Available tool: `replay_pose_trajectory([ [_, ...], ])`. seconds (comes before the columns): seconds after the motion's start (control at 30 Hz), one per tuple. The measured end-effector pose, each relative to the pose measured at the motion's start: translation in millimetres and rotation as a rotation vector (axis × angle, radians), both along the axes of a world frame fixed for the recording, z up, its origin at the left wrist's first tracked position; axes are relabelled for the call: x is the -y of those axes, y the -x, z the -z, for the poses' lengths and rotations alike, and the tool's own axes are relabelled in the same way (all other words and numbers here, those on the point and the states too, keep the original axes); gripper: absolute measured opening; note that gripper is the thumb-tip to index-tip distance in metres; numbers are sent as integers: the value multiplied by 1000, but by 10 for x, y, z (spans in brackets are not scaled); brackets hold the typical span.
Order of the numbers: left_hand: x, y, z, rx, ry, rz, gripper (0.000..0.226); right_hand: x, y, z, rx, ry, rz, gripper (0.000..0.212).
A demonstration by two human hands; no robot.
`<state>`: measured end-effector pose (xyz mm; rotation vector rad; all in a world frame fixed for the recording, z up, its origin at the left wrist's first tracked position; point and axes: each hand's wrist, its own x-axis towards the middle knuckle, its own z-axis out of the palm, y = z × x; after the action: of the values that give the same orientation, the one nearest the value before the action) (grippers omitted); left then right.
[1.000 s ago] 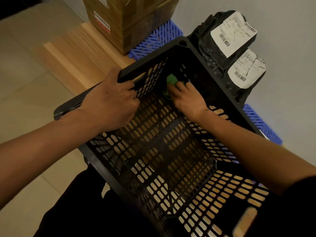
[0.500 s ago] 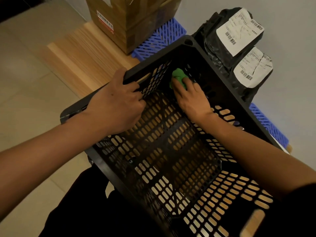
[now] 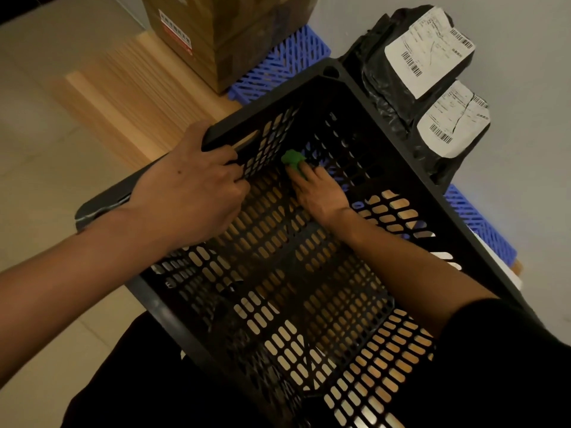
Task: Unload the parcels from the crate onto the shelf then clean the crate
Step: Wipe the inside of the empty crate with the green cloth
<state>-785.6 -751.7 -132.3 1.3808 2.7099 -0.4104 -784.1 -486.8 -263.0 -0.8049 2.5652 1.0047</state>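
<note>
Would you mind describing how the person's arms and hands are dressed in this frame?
Both forearms are bare, and the left hand and right hand wear no gloves, rings or watch that I can see. A black sleeve covers the right upper arm; the left arm's sleeve is out of frame.

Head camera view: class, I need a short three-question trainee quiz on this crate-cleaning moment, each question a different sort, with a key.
1. True or false: parcels remain inside the black crate.
2. Multiple choice: the right hand presses what against the crate's inside? A) green cloth B) brush C) parcel
3. Fill in: the left hand has its grip on the crate's ____.

Key: 1 false; 2 A; 3 rim.
</note>
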Motion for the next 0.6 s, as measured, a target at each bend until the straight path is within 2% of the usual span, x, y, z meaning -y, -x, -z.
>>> replay_pose_trajectory([
  [0.17,4,-10,-11,-23,-31,-7,61,-94,-186,-363,-110,43,58,55],
  [0.4,6,-24,-1,-64,-121,13,65,-404,-527,-968,-384,228,17,46],
  [0.6,8,-8,50,-28,-130,4,74,-436,-581,-789,-412,236,44,48],
])
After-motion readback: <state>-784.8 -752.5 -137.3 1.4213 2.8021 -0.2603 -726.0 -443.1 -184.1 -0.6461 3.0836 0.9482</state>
